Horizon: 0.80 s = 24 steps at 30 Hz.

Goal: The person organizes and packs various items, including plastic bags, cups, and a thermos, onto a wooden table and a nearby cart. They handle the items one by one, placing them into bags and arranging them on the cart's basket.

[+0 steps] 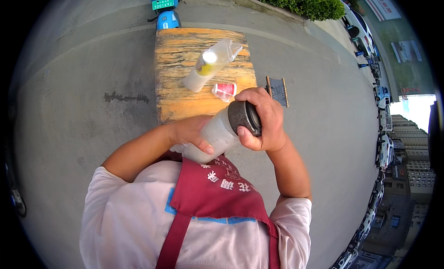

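My left hand [197,134] wraps around the pale, translucent body of a wide bottle [218,132], held tilted in front of my chest. Its dark, scuffed screw cap [239,117] points up to the right. My right hand [265,118] grips that cap, thumb on the near side and fingers over the far side. Whether the cap is loose cannot be seen. Beyond my hands, on a worn wooden table [170,74], lies a clear plastic sleeve [197,78] around what looks like a stack of cups. Close to it is a red and white paper cup [227,89] in clear wrap.
A small folding stool [277,91] stands on the pavement right of the table. Behind the table's far left corner is a blue scooter [168,19]. Green shrubs [305,3] grow past a kerb, and parked vehicles [384,151] line the right side.
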Each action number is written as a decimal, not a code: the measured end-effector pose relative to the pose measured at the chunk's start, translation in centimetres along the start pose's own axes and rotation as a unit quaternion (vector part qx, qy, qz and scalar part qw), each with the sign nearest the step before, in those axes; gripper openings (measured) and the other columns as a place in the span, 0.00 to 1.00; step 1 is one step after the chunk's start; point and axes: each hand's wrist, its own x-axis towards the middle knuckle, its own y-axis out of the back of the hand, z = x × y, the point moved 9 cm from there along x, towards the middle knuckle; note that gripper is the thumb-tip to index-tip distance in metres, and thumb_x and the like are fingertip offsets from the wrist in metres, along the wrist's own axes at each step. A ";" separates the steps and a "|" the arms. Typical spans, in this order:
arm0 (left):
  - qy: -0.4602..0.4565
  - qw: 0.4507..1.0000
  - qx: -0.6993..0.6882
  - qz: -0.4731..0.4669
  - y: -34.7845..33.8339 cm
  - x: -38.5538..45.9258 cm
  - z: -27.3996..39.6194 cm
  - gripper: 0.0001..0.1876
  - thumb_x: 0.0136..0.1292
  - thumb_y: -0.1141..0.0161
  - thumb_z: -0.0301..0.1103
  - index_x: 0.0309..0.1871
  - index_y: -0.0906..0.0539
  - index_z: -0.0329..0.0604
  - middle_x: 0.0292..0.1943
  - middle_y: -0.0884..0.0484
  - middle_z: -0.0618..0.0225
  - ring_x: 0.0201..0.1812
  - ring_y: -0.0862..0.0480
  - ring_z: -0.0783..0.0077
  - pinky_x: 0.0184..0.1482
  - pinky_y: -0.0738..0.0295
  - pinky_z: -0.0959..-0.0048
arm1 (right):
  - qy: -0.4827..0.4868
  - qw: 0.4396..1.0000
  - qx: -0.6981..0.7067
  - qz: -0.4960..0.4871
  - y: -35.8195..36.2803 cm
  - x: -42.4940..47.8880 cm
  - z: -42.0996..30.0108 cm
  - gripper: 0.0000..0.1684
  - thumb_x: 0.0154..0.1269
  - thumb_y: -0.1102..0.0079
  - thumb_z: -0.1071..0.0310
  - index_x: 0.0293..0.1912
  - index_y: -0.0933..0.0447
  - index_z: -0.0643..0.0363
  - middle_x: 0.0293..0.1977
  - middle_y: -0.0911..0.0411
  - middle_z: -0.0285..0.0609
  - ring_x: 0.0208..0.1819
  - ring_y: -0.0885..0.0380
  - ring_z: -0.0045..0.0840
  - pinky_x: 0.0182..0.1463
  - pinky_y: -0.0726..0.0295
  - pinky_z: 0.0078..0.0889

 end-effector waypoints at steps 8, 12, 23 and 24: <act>-0.053 0.965 0.158 0.203 2.4 -2.7 2.8 0.41 0.41 0.22 0.42 0.61 0.26 0.41 0.50 0.19 0.65 0.51 0.20 0.70 0.57 0.27 0.67 | -0.147 0.986 0.053 -0.064 -1.5 1.6 2.6 0.25 0.55 0.38 0.57 0.50 0.24 0.61 0.39 0.20 0.47 0.38 0.19 0.37 0.44 0.21 0.33; -0.067 0.957 0.226 0.167 2.3 -3.2 4.7 0.40 0.38 0.20 0.40 0.58 0.24 0.40 0.48 0.17 0.64 0.49 0.18 0.69 0.56 0.26 0.67 | -0.123 0.985 0.102 -0.059 -0.1 1.9 2.5 0.28 0.56 0.39 0.54 0.51 0.26 0.63 0.42 0.20 0.48 0.41 0.19 0.36 0.47 0.22 0.31; -0.082 0.961 0.214 0.157 2.9 -4.2 4.6 0.38 0.39 0.21 0.41 0.56 0.23 0.39 0.46 0.16 0.60 0.49 0.17 0.66 0.54 0.25 0.68 | -0.030 0.992 0.029 -0.122 -3.5 2.9 0.1 0.31 0.49 0.34 0.57 0.52 0.26 0.62 0.39 0.22 0.49 0.36 0.20 0.41 0.36 0.20 0.37; -0.078 0.956 0.222 0.176 3.0 -4.4 4.7 0.38 0.39 0.21 0.41 0.56 0.23 0.38 0.46 0.16 0.60 0.49 0.17 0.65 0.54 0.25 0.68 | -0.039 0.991 0.013 -0.129 -3.7 2.9 0.0 0.30 0.49 0.34 0.57 0.52 0.26 0.62 0.38 0.22 0.49 0.35 0.19 0.42 0.35 0.20 0.37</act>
